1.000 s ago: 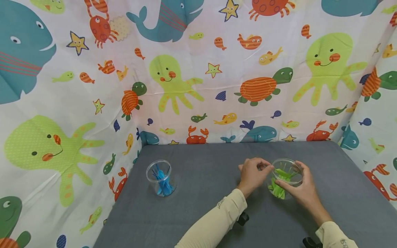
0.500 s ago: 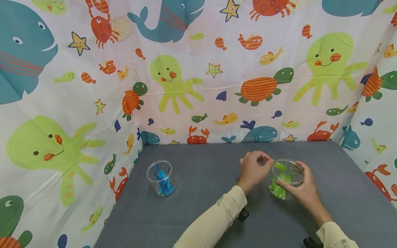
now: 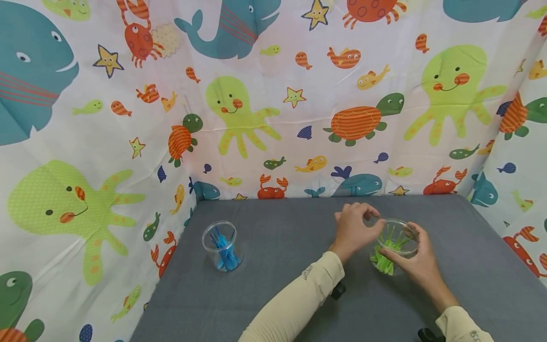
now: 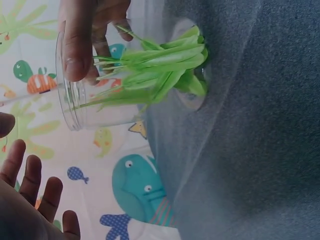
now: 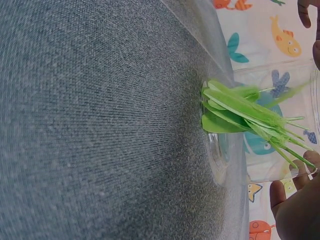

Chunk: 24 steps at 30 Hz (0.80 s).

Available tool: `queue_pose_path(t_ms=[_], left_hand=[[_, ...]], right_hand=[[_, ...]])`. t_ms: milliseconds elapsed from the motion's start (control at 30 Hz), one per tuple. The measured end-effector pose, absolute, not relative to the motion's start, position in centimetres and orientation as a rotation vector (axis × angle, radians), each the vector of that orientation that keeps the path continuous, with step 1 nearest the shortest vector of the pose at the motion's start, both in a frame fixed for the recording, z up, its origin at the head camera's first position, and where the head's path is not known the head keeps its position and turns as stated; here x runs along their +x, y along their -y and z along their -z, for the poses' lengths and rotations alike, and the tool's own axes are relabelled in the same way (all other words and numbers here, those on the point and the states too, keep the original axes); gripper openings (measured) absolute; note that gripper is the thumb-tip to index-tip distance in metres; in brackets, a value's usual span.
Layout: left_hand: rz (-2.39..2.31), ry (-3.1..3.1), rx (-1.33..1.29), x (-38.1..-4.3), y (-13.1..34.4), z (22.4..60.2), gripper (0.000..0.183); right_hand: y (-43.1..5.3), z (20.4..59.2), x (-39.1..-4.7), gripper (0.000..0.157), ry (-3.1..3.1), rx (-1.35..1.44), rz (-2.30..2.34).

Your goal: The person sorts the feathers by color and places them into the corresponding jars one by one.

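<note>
A clear round jar [image 3: 395,247] with green feathers [image 4: 165,62] inside stands on the grey cloth. The feathers lie with their vanes at the bottom and their thin quills towards the mouth. My right hand [image 3: 420,259] grips the jar near the rim, thumb at the front and fingers round the far side. Just left of the rim is my left hand [image 3: 354,230], its thumb tip overlapping the rim in the head view. In the left wrist view that hand's fingers [image 4: 31,177] are spread and hold nothing.
A second clear jar [image 3: 220,247] with blue feathers [image 3: 226,254] stands to the left on the grey cloth-covered table [image 3: 273,285]. A curtain [image 3: 265,118] printed with sea animals hangs at the back and both sides.
A green feather vane that showed high in the jar beside my left fingertips is gone from there. My left hand has shifted slightly up and right; my right hand keeps its grip.
</note>
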State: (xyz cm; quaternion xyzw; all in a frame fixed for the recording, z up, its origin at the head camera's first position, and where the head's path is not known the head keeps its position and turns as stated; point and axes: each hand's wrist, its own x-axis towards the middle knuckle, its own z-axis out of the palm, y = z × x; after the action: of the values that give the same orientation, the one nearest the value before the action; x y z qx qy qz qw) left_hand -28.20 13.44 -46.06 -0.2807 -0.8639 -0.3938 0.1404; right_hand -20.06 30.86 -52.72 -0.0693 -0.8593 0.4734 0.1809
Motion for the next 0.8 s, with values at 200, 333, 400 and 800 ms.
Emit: queue_pose_path(t_ms=[200, 333, 400, 800], left_hand=[[1.326, 2.444, -0.754, -28.2, -12.9, 46.4, 0.015], [1.416, 2.416, -0.727, -28.3, -12.3, 46.7, 0.017], [1.45, 2.407, -0.712, -28.4, -12.0, 46.9, 0.018], [1.611, 2.298, -0.668, -28.1, -9.3, 47.6, 0.022]], right_hand=[[-30.8, 52.6, -20.1, 0.111, 2.433, -0.192, -1.344], [-30.7, 52.7, -20.1, 0.111, 2.437, -0.199, -1.344], [-30.7, 52.7, -20.1, 0.11, 2.441, -0.199, -1.34], [-30.5, 52.7, -20.1, 0.112, 2.441, -0.212, -1.335]])
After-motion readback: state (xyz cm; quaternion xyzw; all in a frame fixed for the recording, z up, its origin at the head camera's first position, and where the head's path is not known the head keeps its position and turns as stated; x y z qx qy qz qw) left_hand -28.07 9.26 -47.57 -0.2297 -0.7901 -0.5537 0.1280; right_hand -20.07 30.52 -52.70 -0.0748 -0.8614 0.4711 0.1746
